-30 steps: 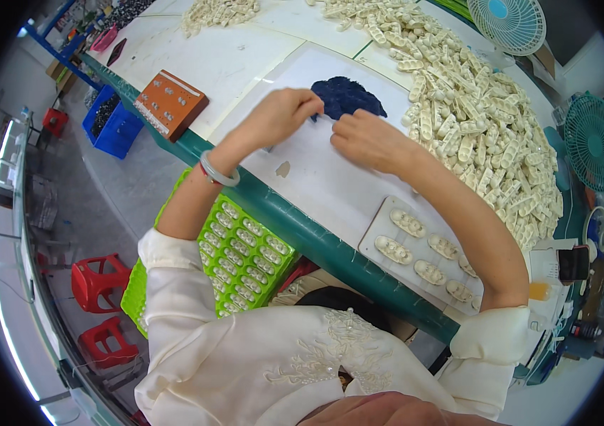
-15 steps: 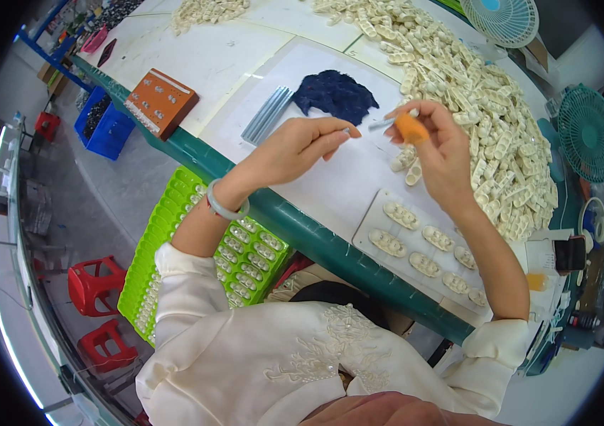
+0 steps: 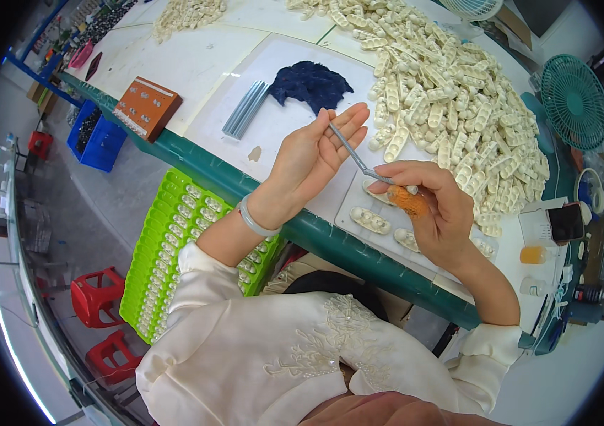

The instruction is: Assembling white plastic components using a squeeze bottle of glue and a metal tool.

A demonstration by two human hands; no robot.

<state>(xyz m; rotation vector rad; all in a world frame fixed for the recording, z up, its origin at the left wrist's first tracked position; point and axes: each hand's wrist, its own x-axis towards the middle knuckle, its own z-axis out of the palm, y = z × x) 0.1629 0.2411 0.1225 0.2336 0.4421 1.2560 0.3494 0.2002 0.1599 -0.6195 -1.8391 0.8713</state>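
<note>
The two hands are apart, joined only by a thin grey rod (image 3: 348, 147) that runs between them above the worktop (image 3: 209, 50). The right hand (image 3: 444, 213) is clamped on the lower end, pinching it between finger and thumb; an orange cover (image 3: 407, 201) sits at the thumb and conceals part of the grip. A small pale tip shows just past the cover, but its link to the rod cannot be made out. The left hand (image 3: 316, 156) is turned palm up with fingers extended; the rod's upper end meets it near the thumb and fingertips, and whether it is pinched or merely rests there cannot be told. The rod changes direction midway; one bent piece or two pieces meeting cannot be distinguished.

Beyond the left hand, a bundle of grey-blue rods (image 3: 246, 110) lies beside a dark blue cloth (image 3: 313, 84); the number of rods is too fine to count. A white plate (image 3: 348, 199) bearing oval cream pieces is partly covered by the right hand. The left forearm and sleeve hide part of a green tray (image 3: 163, 202). The heap of cream pieces (image 3: 451, 121) is cut off at the upper edge, as is a pale fan (image 3: 474, 7).
</note>
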